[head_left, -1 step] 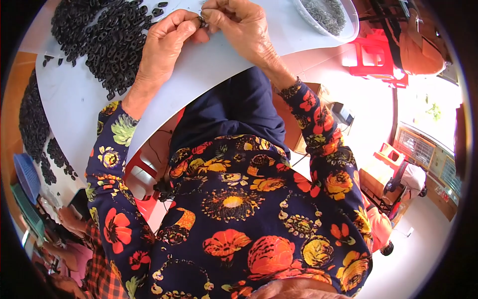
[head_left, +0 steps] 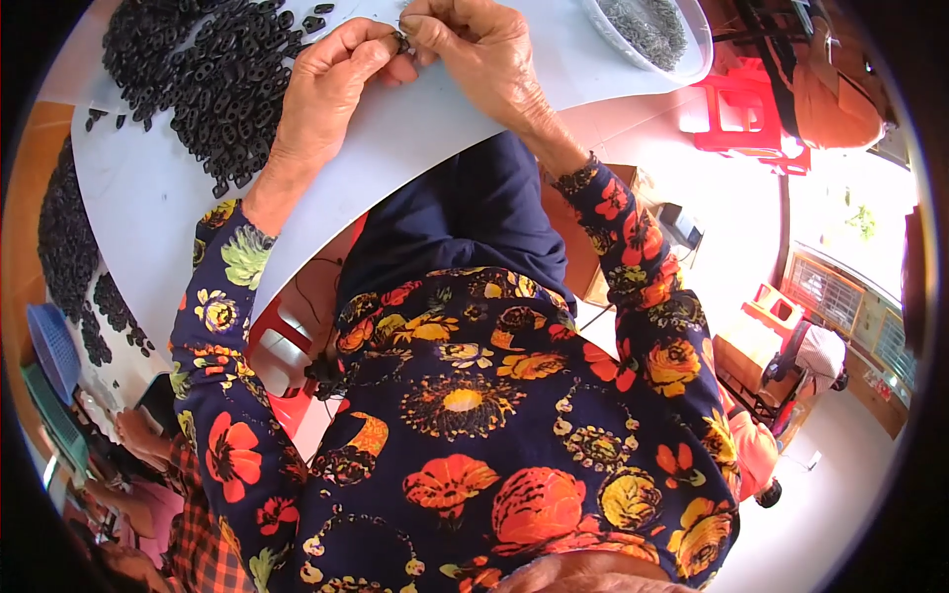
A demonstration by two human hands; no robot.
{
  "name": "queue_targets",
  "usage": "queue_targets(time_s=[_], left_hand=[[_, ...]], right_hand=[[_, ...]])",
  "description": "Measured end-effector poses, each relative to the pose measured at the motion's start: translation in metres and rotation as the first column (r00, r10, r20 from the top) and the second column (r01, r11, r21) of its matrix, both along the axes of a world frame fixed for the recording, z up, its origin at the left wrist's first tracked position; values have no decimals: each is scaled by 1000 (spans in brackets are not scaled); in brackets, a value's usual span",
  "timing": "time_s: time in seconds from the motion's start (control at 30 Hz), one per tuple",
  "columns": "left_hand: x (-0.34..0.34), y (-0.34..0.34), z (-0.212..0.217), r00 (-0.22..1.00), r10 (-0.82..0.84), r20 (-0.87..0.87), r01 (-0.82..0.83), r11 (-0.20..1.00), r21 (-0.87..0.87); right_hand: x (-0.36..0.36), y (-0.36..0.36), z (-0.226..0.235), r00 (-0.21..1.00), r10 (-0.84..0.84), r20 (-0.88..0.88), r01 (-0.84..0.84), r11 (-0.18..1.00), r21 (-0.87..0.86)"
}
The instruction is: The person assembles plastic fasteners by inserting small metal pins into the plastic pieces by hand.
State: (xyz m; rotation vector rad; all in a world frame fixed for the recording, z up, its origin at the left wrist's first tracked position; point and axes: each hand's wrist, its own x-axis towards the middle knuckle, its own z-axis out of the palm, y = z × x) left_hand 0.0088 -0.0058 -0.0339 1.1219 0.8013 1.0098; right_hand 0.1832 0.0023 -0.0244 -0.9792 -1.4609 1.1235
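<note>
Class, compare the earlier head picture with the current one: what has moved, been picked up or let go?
Nothing visibly changed. The left hand and right hand pinch the same small dark piece between them above the white sheet, beside the heap of black pieces.

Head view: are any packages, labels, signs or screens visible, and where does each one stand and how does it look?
No label, sign or screen can be made out.
Clear plastic tub: top right on the white table, round, filled with small grey parts.
Blue basket: left edge, ribbed plastic.
</note>
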Motion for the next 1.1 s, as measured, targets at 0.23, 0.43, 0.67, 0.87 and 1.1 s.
queue_targets(time_s=[0.23, 0.43, 0.67, 0.87, 1.1], left_hand=[[-3, 3, -7, 999, -18, 31, 17, 999, 49], [0, 2, -9, 999, -4, 41, 0, 994, 109], [-1, 0, -8, 997, 5, 80, -9, 999, 49], [3, -1, -3, 998, 31, 53, -33, 999, 35], [4, -2, -5, 995, 45, 86, -50, 997, 60]], right_hand=[[-2, 0, 2, 968, -81, 239, 63, 995, 82], [-6, 3, 4, 966, -88, 242, 44, 983, 180], [5, 9, 10, 994, 10, 107, -11, 1000, 6], [4, 8, 2, 983, 23, 181, -44, 993, 110], [-2, 8, 4, 972, -15, 236, -14, 992, 123]])
